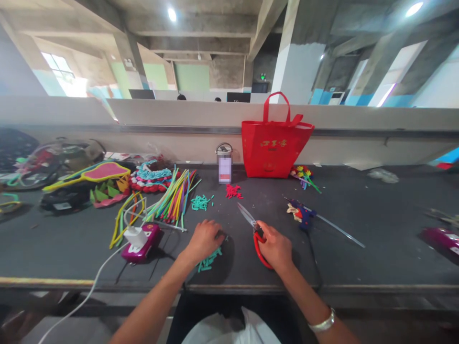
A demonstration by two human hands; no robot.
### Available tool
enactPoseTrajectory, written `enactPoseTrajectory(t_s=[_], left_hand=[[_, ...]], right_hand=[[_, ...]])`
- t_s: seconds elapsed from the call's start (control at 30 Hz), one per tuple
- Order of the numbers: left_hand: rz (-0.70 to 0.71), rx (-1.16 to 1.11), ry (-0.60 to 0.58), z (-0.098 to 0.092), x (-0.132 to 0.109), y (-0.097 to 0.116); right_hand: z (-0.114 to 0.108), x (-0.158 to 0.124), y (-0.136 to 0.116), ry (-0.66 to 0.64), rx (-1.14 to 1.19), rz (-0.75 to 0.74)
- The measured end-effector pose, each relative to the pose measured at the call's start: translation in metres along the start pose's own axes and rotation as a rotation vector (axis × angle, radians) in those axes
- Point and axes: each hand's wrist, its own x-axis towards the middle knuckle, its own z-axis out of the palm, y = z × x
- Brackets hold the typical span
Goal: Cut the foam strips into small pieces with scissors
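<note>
My right hand (276,246) is closed around the red-handled scissors (258,248), whose blades point away and to the left, slightly apart. Just above the table, my left hand (206,240) has its fingers curled together, and their tips are partly hidden. A small pile of cut teal pieces (210,262) lies under and in front of its wrist side. Farther off sit another heap of teal pieces (201,202) and a little heap of red pieces (234,191). To their left, a bundle of coloured pipe cleaners (174,198) is spread out.
A red bag (274,150) stands at the back beside a phone (225,169) with a blurred screen. A purple power socket (143,243) with a white charger and cable is at left. A doll-like figure (303,215) with a clear rod lies right. Yarn-like crafts (152,177) crowd the left.
</note>
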Motion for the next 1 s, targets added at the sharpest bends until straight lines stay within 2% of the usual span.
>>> enactPoseTrajectory(t_s=[0.13,0.2,0.4,0.5,0.57,0.67,0.73,0.87,0.93,1.0], left_hand=[[-0.023,0.074,-0.015,0.005,-0.004,-0.006],[-0.029,-0.008,-0.005,0.009,-0.004,-0.011],[-0.111,-0.705,0.095,0.017,0.014,-0.020],[-0.135,-0.987,0.063,0.015,0.029,-0.016],[-0.146,-1.074,0.043,0.014,0.038,-0.014],[-0.149,-1.069,0.017,0.016,0.047,-0.013],[-0.135,-0.964,-0.035,0.020,0.051,-0.013],[0.063,-0.657,-0.186,0.024,0.049,-0.014],[0.147,-0.561,-0.190,0.020,0.048,-0.015],[0.122,-0.496,-0.145,0.013,0.046,-0.016]], right_hand=[[-0.001,0.001,0.000,0.006,0.022,0.012],[0.000,0.000,0.001,0.013,0.030,0.013],[0.004,-0.002,0.002,0.073,0.060,-0.011],[0.006,-0.001,0.003,0.111,0.098,-0.047],[0.007,0.000,0.003,0.128,0.122,-0.070],[0.009,0.000,0.004,0.146,0.131,-0.069],[0.010,0.000,0.004,0.151,0.126,-0.058],[0.008,0.000,0.004,0.146,0.123,-0.051],[0.006,0.001,0.003,0.145,0.125,-0.052],[0.005,0.001,0.002,0.142,0.127,-0.052]])
